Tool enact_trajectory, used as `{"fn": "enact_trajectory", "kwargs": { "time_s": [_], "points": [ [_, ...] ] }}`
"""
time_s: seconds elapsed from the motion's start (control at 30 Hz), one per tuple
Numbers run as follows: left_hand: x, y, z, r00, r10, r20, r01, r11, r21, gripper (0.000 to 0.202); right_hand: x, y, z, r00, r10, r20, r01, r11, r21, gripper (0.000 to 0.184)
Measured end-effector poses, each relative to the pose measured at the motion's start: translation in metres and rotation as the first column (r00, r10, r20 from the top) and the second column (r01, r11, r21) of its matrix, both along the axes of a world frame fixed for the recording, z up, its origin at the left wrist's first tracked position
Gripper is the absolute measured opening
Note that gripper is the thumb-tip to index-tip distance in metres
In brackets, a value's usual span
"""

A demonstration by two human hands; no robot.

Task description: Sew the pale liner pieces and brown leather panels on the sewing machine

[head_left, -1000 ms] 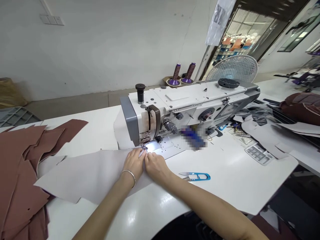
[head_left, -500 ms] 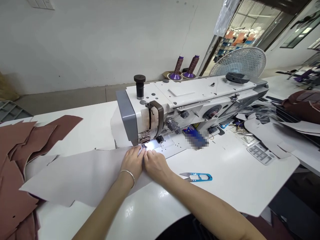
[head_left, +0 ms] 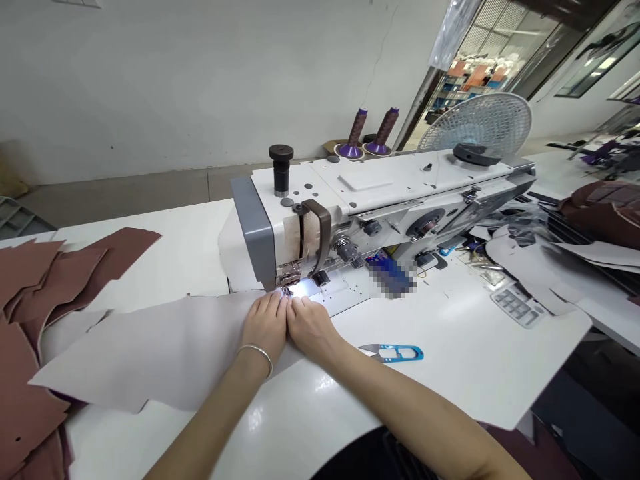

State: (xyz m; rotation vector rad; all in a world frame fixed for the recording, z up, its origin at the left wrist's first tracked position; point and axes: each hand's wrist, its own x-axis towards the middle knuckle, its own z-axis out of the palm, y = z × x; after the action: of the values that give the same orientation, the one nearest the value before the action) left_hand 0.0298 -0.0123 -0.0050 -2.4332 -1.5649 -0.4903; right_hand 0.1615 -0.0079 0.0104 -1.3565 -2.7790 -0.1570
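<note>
Gray sheet [head_left: 165,353]: runs along the tabletop [head_left: 450,380] from the left up to the presser foot [head_left: 287,291]; a slack, unsnagged left end would likely let it feed straight.
Left hand [head_left: 263,327]: rests on the sheet, fingers narrow and close together; best to press lightly and guide rather than pull.
Presser foot: brightly lit, with fingers just beside it; the main hazard seems to be a fingertip slipping under, so a little more clearance would be wise.
Right hand [head_left: 311,327]: beside the left, fingers curled at the sheet; whether either hand pinches or only presses, I cannot tell.
Brown pieces [head_left: 30,373]: heaped at far left, partly under the sheet's end, where they could catch.
Sewing machine [head_left: 320,180]: stands behind the hands, blocking the space beyond.
Thread cones [head_left: 358,127]: two, behind the machine.
Snips [head_left: 416,353]: just beside the right forearm, blades toward it.
Pale scraps [head_left: 515,260]: cluttered farther right, well apart from the hands.
</note>
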Motion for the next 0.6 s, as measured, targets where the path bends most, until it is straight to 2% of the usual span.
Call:
{"fn": "enact_trajectory", "kwargs": {
  "time_s": [0.17,0.47,0.6],
  "points": [
    [0.007,-0.005,0.0,0.995,0.094,-0.03,-0.095,0.995,-0.007,0.035,0.0,0.004,-0.002,1.0,-0.004,-0.02,0.004,1.0,-0.006,0.02],
    [-0.003,0.005,-0.007,0.998,0.066,-0.013,-0.067,0.996,-0.051,0.036,-0.004,0.009,-0.001,0.998,-0.026,-0.061,0.025,1.0,-0.01,0.017],
    [0.006,-0.001,-0.008,0.992,0.124,-0.008,-0.124,0.992,-0.038,0.039,-0.004,0.01,0.002,0.998,-0.049,-0.047,0.047,0.998,-0.043,0.018]
  ]
}}
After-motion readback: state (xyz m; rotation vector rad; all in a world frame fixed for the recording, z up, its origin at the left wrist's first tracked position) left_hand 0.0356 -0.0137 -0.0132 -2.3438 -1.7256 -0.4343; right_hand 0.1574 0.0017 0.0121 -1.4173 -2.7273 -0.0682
